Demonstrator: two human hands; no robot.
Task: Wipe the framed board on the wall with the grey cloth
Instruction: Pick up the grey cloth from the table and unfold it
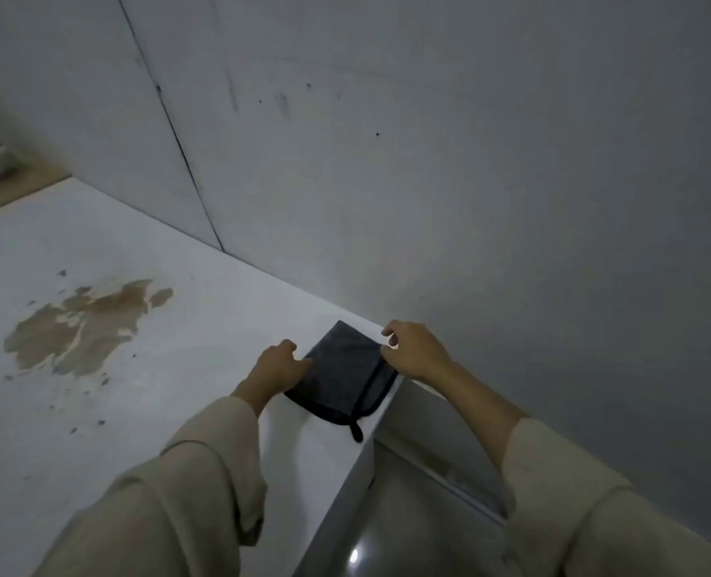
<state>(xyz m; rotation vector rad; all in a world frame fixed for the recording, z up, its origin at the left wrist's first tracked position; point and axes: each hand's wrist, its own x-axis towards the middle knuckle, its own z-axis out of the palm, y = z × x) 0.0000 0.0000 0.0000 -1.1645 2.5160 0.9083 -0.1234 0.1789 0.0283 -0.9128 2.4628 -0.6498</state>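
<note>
Both hands, left and right, pinch the folded grey cloth at lower centre, likely lifting it next toward the unseen board.

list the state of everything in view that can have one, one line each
grey cloth: folded, flat on the white surface by its right edge, loop hanging over the edge
left hand: fingers curled on the cloth's left edge
right hand: pinches the cloth's right edge
white surface: stained, brown patch on it
wall: scuffed with dark specks
framed board: not in view
</note>
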